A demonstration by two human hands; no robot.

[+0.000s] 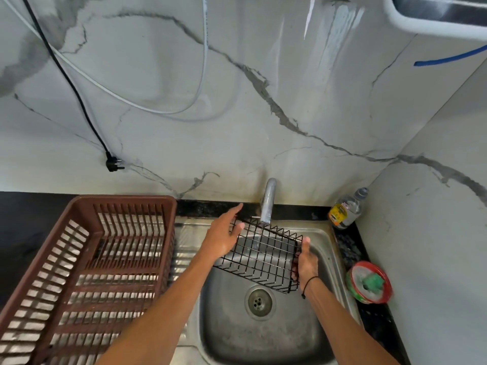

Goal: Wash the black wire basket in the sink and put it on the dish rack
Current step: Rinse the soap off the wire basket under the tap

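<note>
The black wire basket (263, 255) hangs tilted over the steel sink (326, 238), right under the tap (267, 201). A stream of water runs from the tap through its wires. My right hand (305, 264) grips the basket's right end, thumb up along the rim. My left hand (225, 233) lies against the basket's far left corner with its fingers stretched out straight. The brown plastic dish rack (87, 264) stands on the counter to the left of the sink and holds nothing.
A clear bottle with a yellow label (346, 208) stands at the back right corner. A red-rimmed dish with a green scrubber (370, 281) sits on the right ledge. A black plug (113, 163) and white cables hang on the marble wall. The drain (259, 301) shows below.
</note>
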